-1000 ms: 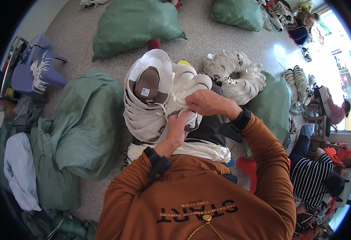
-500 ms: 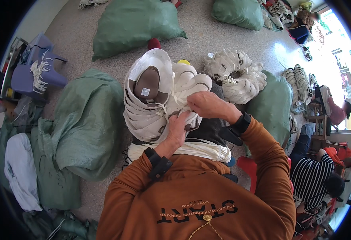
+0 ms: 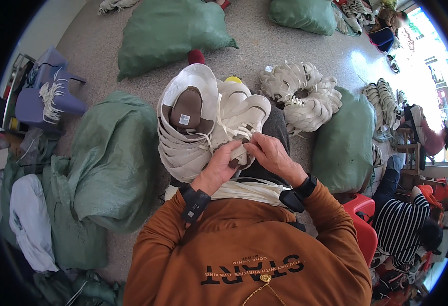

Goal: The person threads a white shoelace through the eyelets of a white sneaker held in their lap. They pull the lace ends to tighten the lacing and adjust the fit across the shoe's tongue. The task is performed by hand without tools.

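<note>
White shoe upper (image 3: 257, 109) is held over the lap (image 3: 276, 130) beside the nested stack of uppers (image 3: 175, 158), gripped at its opening by the left hand (image 3: 223, 162), pinched there by the right hand (image 3: 272, 156); lacing judged part-done, lace (image 3: 240, 131) partly run, ends unsecured.

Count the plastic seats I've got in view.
2: a purple seat at far left, with a bunch of white strips on it, and a red seat at lower right, partly hidden. More may be hidden at the crowded right edge.
</note>
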A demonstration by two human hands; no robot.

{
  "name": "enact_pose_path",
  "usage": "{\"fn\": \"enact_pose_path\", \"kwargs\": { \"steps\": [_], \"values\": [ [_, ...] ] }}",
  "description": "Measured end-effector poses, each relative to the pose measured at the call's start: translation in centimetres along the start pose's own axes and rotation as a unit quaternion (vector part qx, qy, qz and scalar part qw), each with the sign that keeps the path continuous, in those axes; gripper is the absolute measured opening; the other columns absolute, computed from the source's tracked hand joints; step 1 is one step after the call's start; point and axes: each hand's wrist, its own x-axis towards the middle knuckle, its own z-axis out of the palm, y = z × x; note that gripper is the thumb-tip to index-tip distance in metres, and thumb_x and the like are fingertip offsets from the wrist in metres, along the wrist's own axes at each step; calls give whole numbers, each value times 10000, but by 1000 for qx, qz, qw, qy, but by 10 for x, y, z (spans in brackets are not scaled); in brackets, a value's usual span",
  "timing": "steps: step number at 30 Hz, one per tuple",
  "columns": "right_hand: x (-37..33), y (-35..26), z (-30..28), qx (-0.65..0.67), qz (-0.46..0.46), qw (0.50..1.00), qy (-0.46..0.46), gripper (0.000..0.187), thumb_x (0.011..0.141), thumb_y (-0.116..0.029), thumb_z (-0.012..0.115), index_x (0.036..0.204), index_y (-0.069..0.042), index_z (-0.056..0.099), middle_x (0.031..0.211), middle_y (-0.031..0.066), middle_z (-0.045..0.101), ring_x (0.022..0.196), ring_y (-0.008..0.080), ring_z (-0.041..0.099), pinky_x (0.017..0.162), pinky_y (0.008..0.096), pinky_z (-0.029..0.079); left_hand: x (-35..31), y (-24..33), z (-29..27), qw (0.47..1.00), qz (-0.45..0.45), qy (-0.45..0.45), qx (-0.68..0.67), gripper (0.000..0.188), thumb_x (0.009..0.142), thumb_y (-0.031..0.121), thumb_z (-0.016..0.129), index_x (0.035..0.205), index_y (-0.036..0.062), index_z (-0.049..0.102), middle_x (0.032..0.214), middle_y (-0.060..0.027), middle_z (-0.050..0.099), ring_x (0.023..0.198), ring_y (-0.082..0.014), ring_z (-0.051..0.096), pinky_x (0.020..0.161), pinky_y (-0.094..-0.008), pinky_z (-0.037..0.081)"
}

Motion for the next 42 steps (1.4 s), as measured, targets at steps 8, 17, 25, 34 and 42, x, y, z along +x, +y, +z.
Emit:
{"fn": "enact_pose_path", "kwargs": {
  "steps": [8,17,25,34,42],
  "values": [
    [6,6,5,-38,-20,999,8,235,972,-195,650,851,-12,565,695,156,597,633,348,609,586,431,461,-2,-2,-4,1000,2,-14,-6,274,971,208,653,1220,97,633,1136,-41,678,1049,-187,647,934,-381,520],
    [-86,71,-59,36,213,975,43,264,905,-149,622,708,12,553,614,70,507,580,139,451,532,349,390,-15,-8,10,996,66,52,-2,319,963,215,651,1252,82,631,1185,-50,668,1092,-206,633,978,-424,501],
    [-193,139,-80,-348,264,899,-35,145,817,-188,708,866,-57,673,867,178,686,875,403,669,749,496,513,-16,-9,8,994,58,87,-6,378,964,209,626,1312,68,582,1238,-59,651,1135,-217,614,1009,-440,485],
    [-15,2,-6,-69,-2,997,15,178,969,-148,602,876,2,615,850,204,654,799,407,633,700,467,504,-35,5,15,990,81,-7,115,321,1014,233,585,1263,33,612,1137,-62,675,998,-188,655,908,-398,538],
    [-20,32,24,333,136,933,-4,284,1011,-192,542,834,20,606,721,13,598,690,103,544,632,287,467,-81,30,10,864,112,35,490,234,1032,209,607,996,13,730,728,35,577,573,-33,483,522,-214,416]
  ]
}}
